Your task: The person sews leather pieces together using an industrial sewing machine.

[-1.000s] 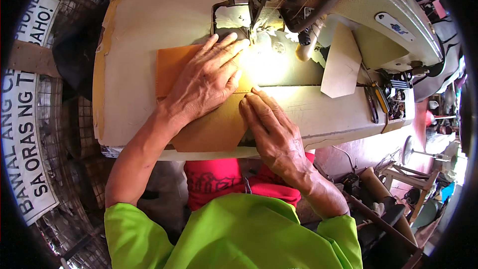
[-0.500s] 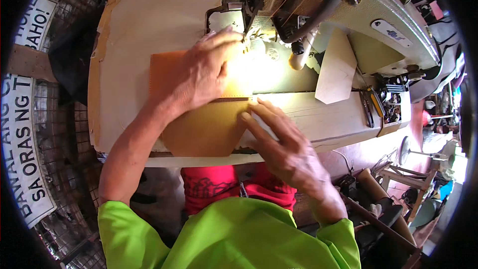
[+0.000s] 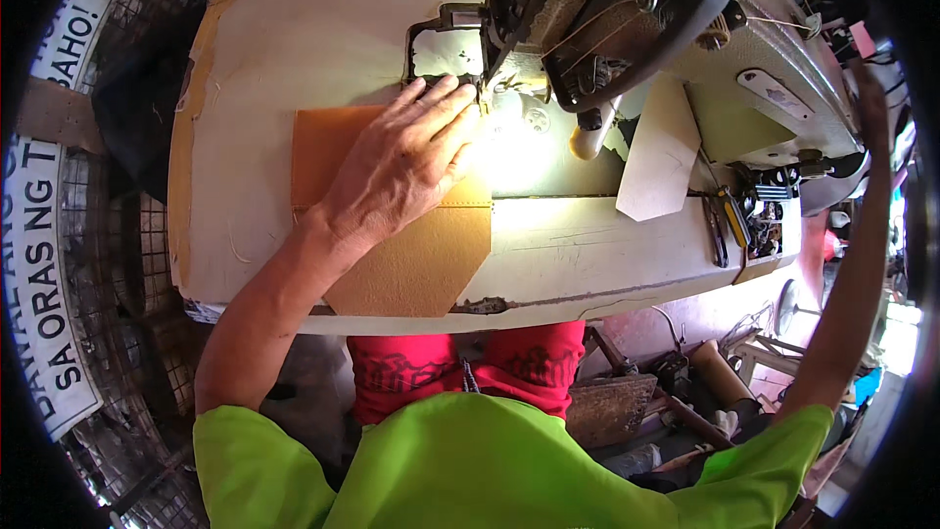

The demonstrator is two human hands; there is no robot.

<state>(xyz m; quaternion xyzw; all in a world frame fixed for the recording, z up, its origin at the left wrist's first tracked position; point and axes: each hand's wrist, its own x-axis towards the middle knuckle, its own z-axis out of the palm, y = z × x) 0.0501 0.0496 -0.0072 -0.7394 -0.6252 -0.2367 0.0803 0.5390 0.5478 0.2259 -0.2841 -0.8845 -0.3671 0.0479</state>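
Though partly under the flattened left hand (image 3: pixel 401 157), a stitched, 2-tone tan panel (image 3: pixel 411 263); right hand (image 3: pixel 869 101), grip unclear.

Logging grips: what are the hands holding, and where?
Left hand: no grip, flat on the upper part of the tan panel; right hand: cannot tell.

Harsh white glare is cast beneath the sewing machine (image 3: pixel 627 29), by which part of the surface (image 3: pixel 284 39) and the upper right edge of the brown panel (image 3: pixel 421 255) are burned out. The right grip (image 3: pixel 869 103) is rendered dim and indistinct. Straight lines are bent toward the rim, and the corners are lost in black.
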